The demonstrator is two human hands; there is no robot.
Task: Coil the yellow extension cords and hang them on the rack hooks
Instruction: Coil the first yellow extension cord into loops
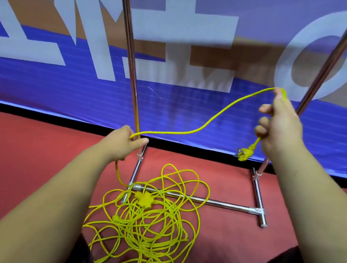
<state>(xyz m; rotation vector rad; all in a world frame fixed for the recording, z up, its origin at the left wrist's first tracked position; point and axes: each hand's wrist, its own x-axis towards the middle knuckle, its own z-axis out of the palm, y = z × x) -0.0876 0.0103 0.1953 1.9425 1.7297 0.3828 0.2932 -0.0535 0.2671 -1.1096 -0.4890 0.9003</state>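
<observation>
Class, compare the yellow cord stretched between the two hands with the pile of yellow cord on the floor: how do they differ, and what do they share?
The held stretch is one strand sagging in the air between the left hand and right hand; the pile lies in many tangled loops on the red floor. The held stretch ends in a dangling plug; the pile carries a socket block. Both are yellow.

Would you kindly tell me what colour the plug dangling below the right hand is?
The plug is yellow, like its cord; head view shows it best.
</observation>
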